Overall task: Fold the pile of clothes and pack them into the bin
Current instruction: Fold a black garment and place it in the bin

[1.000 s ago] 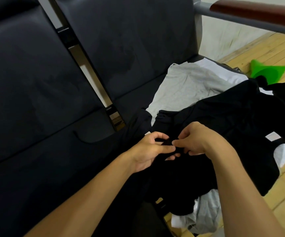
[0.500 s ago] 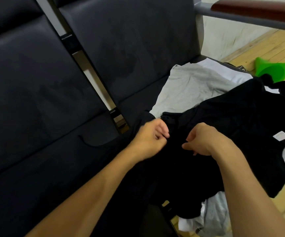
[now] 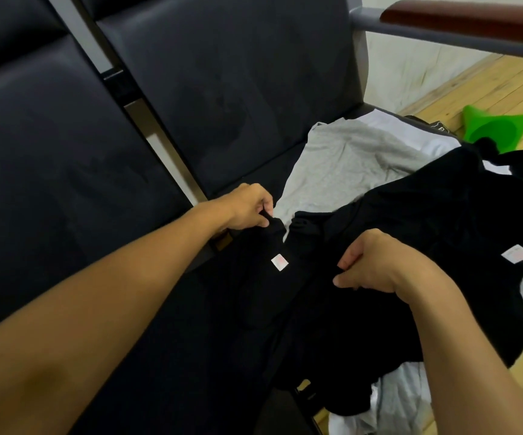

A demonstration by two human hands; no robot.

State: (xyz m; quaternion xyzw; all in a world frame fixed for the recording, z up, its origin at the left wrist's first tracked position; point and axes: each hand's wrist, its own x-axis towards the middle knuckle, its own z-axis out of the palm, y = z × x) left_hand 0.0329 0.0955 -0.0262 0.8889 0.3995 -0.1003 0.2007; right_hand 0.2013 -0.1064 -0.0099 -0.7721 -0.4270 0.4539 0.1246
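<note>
A black garment [image 3: 269, 296] with a small white label [image 3: 279, 262] is stretched between my hands over the seat. My left hand [image 3: 247, 210] pinches its upper edge near the seat back. My right hand [image 3: 370, 263] grips its other edge, fingers curled into the cloth. Behind it lies the pile: a grey shirt [image 3: 348, 158], white cloth [image 3: 410, 127] and another black garment [image 3: 436, 215] with its own white tag [image 3: 517, 254]. No bin is in view.
Dark upholstered bench seats [image 3: 65, 183] fill the left and back. A wooden armrest [image 3: 467, 17] on a grey metal bar runs along the top right. A green plastic object [image 3: 495, 127] lies on the wooden floor [image 3: 473, 89]. Grey and white cloth [image 3: 404, 400] hangs off the seat's front.
My hands have moved apart: the left went up and left, the right stayed lower right. The black garment is now spread between them and its white label shows.
</note>
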